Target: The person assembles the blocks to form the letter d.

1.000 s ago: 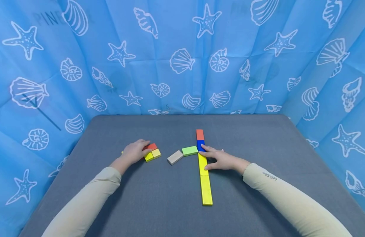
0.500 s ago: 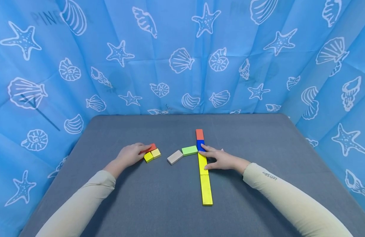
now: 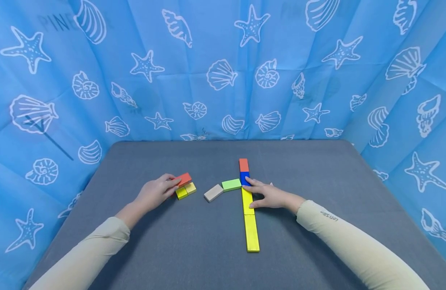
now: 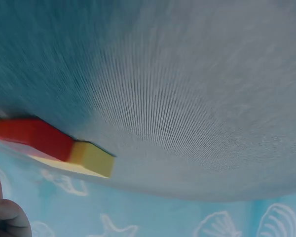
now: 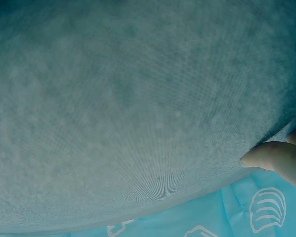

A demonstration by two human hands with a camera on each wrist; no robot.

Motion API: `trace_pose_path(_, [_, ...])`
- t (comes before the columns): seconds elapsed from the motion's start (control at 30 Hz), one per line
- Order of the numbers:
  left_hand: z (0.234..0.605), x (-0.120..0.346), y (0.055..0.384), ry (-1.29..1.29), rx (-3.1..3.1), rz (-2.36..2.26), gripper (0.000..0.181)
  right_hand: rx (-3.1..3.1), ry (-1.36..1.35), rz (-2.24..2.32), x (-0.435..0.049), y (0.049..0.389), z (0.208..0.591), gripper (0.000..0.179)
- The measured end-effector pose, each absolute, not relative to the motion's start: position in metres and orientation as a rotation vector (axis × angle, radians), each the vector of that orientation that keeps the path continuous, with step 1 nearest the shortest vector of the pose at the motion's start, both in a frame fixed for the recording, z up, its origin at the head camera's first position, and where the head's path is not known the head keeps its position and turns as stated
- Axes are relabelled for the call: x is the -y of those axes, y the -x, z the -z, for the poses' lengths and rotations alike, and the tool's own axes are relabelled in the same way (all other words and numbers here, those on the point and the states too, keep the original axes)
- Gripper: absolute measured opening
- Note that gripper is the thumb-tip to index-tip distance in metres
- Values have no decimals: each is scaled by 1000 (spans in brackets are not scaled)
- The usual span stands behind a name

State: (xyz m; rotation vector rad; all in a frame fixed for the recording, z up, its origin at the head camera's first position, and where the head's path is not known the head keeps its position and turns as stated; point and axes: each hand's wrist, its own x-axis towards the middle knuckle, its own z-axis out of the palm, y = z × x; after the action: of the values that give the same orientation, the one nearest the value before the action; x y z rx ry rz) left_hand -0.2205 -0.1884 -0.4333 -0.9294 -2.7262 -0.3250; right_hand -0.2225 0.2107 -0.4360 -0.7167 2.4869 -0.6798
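Note:
My left hand (image 3: 155,191) pinches an orange-red block (image 3: 184,178) between thumb and fingers, raised a little over a cluster on the table. In that cluster a yellow block (image 3: 181,193) and a paler yellow block (image 3: 190,188) sit side by side. The left wrist view shows a darker red block (image 4: 34,136) among them, mostly hidden by the hand from the head camera. My right hand (image 3: 273,196) rests with spread fingers along a straight row, fingertips at the blue block (image 3: 244,177) and the upper long yellow block (image 3: 247,199).
Another orange-red block (image 3: 243,164) tops the row, and a second long yellow block (image 3: 251,233) forms its near end. A green block (image 3: 231,185) branches left from the row, followed by a slanted plain wooden block (image 3: 213,193). Behind the grey table (image 3: 299,161) hangs a blue curtain (image 3: 223,96).
The left hand has drawn back leftward off the cluster and picked up the orange-red block, lifting it slightly. The right hand stays in place on the row.

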Motion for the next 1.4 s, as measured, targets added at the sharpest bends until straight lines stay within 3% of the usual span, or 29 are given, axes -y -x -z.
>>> trace_pose_path(0.2, [442, 191, 187, 1178, 2486, 270, 35, -2483, 720, 683, -210, 223, 437, 72])
trace_pose_path(0.43, [450, 186, 167, 1259, 2621, 187, 38, -2494, 712, 693, -212, 222, 436, 71])
trace_pose_path(0.63, [443, 180, 166, 1318, 2876, 194, 51, -2490, 717, 693, -210, 222, 434, 71])
trace_pose_path(1.0, [444, 142, 166, 1245, 2805, 163, 52, -2494, 716, 687, -211, 221, 434, 72])
trace_pose_path(1.4, [443, 134, 170, 1255, 2816, 162, 54, -2492, 723, 662, -210, 222, 435, 73])
